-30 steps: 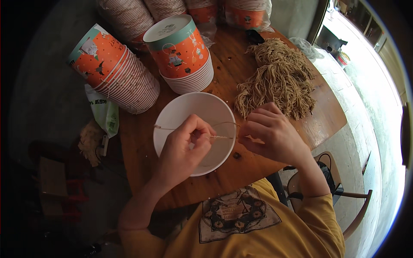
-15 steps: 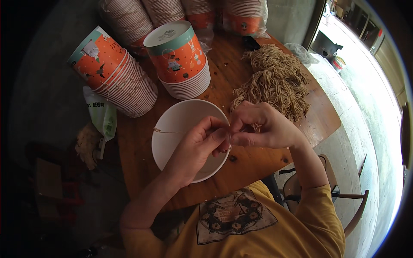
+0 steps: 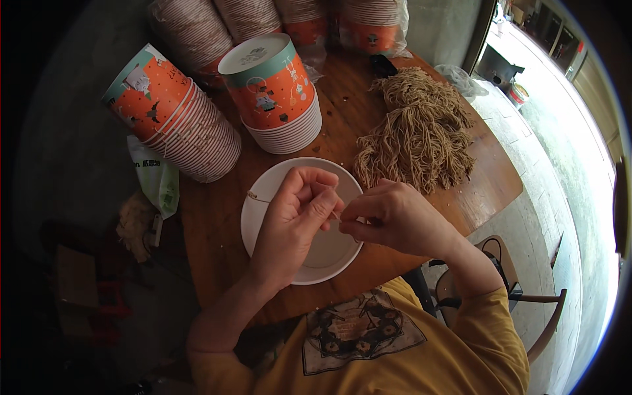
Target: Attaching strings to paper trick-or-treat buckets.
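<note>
A white paper tub point(image 3: 322, 260) with its open mouth up sits near the table's front edge. From its left rim a thin tan string point(image 3: 261, 199) with a small knot runs behind my left hand point(image 3: 293, 220). That hand is over the tub, its thumb and index finger pinched on the string. Close beside it, my right hand point(image 3: 398, 218) pinches the same string over the tub's right rim. A short stretch of string shows between the two sets of fingertips. Behind my right hand lies a big heap of tan strings point(image 3: 421, 128).
A leaning stack of orange tubs point(image 3: 172, 108) and an upright stack point(image 3: 271, 92) stand beyond the white tub. Several wrapped tub stacks point(image 3: 373, 33) line the back of the wooden table point(image 3: 490, 178). A chair point(image 3: 546, 329) is at the right, a green-white bag point(image 3: 157, 174) at the left.
The white tub has shifted slightly right. My right hand has moved a little down and left, its fingers closing up, while my left fingertips have lifted.
</note>
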`<state>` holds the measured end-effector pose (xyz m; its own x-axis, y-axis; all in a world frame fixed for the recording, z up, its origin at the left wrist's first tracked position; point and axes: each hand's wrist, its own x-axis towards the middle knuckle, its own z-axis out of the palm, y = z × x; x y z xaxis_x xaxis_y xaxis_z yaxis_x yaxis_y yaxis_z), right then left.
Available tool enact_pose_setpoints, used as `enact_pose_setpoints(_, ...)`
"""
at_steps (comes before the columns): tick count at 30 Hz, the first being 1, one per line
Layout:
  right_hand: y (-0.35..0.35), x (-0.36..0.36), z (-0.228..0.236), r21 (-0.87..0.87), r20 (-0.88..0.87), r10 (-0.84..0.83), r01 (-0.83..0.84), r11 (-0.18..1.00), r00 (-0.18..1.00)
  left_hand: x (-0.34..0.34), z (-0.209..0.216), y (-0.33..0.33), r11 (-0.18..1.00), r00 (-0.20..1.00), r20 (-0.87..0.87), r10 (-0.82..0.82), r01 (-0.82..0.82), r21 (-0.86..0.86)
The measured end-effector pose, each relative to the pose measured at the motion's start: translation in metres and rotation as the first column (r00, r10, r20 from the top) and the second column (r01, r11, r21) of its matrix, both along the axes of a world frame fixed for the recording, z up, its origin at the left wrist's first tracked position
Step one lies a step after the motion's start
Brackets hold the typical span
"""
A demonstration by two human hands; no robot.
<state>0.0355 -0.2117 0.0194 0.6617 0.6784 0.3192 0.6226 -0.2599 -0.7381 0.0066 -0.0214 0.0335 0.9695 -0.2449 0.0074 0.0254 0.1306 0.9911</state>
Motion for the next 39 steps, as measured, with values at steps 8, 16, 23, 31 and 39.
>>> enact_pose_setpoints(8,-0.001,0.000,0.000,-0.057,0.129,-0.034,0.042,0.998,0.991,0.004,0.025,0.028,0.723,0.615,0.767,-0.184,-0.444,0.530)
enact_pose_setpoints(16,-0.001,0.006,0.005,-0.125,-0.035,0.004,-0.009,0.992,0.999,-0.007,0.003,0.016,0.502,0.668,0.544,-0.508,-0.283,0.817)
enact_pose_setpoints(23,-0.008,0.002,0.012,-0.163,0.082,0.093,-0.079,0.983,0.992,-0.008,0.006,0.030,0.435,0.611,0.611,-0.503,-0.433,0.790)
enact_pose_setpoints(31,-0.001,-0.003,0.020,-0.192,0.007,0.006,-0.005,0.981,1.000,-0.012,0.004,0.040,0.472,0.667,0.613,-0.423,-0.416,0.778)
enact_pose_setpoints(39,0.010,-0.011,0.012,-0.209,-0.005,-0.135,0.131,0.969,0.991,-0.009,0.002,0.039,0.468,0.662,0.644,-0.383,-0.462,0.754)
